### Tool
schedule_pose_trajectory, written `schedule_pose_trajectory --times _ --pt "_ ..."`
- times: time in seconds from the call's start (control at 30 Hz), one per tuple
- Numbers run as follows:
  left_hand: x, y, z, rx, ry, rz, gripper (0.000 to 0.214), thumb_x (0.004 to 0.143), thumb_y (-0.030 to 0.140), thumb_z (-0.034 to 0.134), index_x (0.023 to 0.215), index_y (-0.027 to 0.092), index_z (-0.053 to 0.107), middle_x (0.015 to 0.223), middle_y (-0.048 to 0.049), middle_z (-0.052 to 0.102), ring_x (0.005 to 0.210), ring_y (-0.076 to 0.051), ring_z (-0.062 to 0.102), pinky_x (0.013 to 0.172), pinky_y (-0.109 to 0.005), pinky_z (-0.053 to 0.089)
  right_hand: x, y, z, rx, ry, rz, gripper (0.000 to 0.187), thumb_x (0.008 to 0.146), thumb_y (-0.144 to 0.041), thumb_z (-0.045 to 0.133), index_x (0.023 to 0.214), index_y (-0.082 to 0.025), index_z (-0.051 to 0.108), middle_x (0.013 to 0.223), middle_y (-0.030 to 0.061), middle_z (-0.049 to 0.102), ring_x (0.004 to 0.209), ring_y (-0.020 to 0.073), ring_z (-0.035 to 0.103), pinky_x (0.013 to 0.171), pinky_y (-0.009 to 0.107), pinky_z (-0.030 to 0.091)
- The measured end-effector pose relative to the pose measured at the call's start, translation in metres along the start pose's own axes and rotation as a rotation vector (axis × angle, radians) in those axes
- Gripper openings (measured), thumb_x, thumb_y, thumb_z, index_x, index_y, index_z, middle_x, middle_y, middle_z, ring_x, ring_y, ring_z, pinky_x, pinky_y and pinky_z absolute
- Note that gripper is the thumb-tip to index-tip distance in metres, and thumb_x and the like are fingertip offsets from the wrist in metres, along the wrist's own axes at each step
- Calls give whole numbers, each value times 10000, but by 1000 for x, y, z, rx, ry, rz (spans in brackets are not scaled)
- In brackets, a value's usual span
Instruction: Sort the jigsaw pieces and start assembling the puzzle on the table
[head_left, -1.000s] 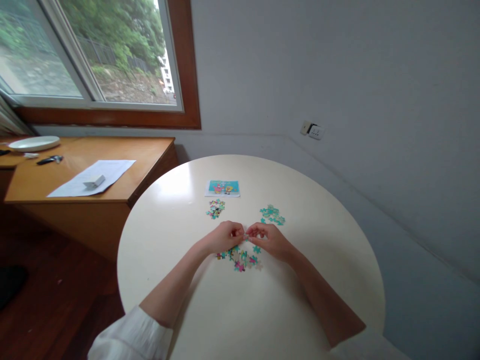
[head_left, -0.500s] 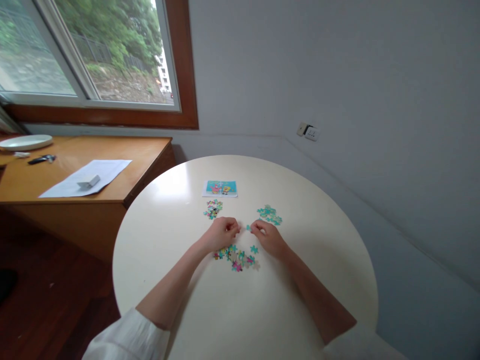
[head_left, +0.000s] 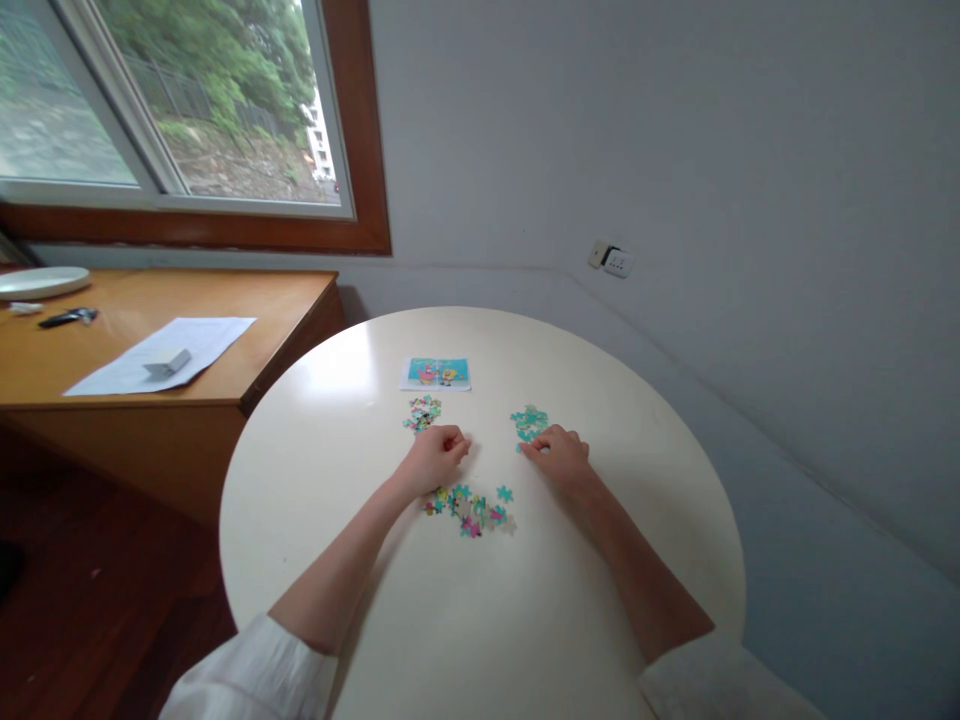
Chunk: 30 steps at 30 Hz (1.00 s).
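Observation:
My right hand (head_left: 561, 458) pinches a small teal jigsaw piece (head_left: 520, 448) at its fingertips, at the near edge of a pile of teal pieces (head_left: 529, 420). Curled closed, my left hand (head_left: 441, 455) hovers beside a pile of multicoloured pieces (head_left: 421, 411); whether anything sits between its thumb and finger is hidden. Closer to me lies a loose heap of mixed jigsaw pieces (head_left: 469, 512) in teal, pink, yellow and pale backs. Behind the piles rests a picture card (head_left: 437, 374) showing a pink and a yellow cartoon figure on teal.
Everything lies on a round white table (head_left: 600, 580). To the left stands a wooden desk (head_left: 285, 300) with white paper (head_left: 202, 335), a small white block (head_left: 168, 362), a dark object (head_left: 69, 317) and a white plate (head_left: 43, 283). A socket (head_left: 618, 263) is on the wall.
My right hand has moved right, away from my left hand, taking the teal piece to the teal pile. My left hand has shifted slightly left and stays closed.

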<state>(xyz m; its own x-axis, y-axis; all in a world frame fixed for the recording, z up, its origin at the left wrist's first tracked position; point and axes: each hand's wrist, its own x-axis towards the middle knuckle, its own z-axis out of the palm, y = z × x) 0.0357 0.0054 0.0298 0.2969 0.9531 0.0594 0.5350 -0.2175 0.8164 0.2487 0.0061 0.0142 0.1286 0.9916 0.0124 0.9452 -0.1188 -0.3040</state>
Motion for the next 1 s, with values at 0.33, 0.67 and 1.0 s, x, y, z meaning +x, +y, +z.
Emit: schedule_pose_trajectory --times 0.33,0.67,1.0 --pt "2 -6 2 27 28 -14 253 730 319 435 521 177 443 534 6 534 551 -127 472 578 -257 369 -4 -6 -13 54 -74 54 264 758 -385 545 596 -201 644 884 60 638 992 270 480 817 378 315" --pt "3 -10 0 49 51 -9 255 728 319 436 518 176 457 518 14 519 549 -127 473 578 -258 364 1 0 2 -52 -19 15 329 847 -387 420 745 -244 699 1017 73 591 956 270 488 785 393 324" --pt "3 -6 -2 65 49 -42 250 737 322 435 541 173 478 524 11 523 543 -126 460 567 -255 352 0 -2 -3 -71 4 3 331 791 -435 518 600 -202 655 931 65 595 925 246 462 754 361 292"
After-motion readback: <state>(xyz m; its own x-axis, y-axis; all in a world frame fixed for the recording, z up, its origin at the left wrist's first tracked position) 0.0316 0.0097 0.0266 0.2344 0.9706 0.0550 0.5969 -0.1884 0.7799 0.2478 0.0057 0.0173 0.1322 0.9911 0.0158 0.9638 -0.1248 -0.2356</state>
